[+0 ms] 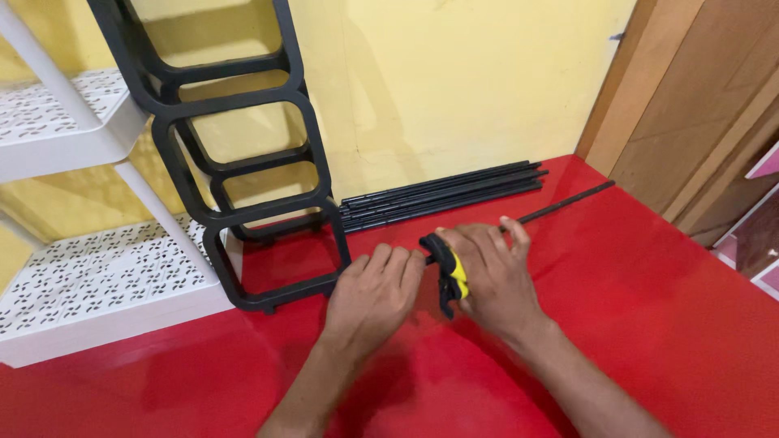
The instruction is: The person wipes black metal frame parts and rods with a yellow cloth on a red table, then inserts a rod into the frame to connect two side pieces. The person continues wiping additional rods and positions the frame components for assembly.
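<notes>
Both hands rest knuckles-up on the red floor (633, 324), just in front of the black frame (243, 162). The right hand (491, 276) closes around a yellow-and-black tool (448, 274) and a thin black rod (560, 207) running away from the frame. The left hand (375, 294) is curled, fingertips against the tool; whether it grips anything I cannot tell.
</notes>
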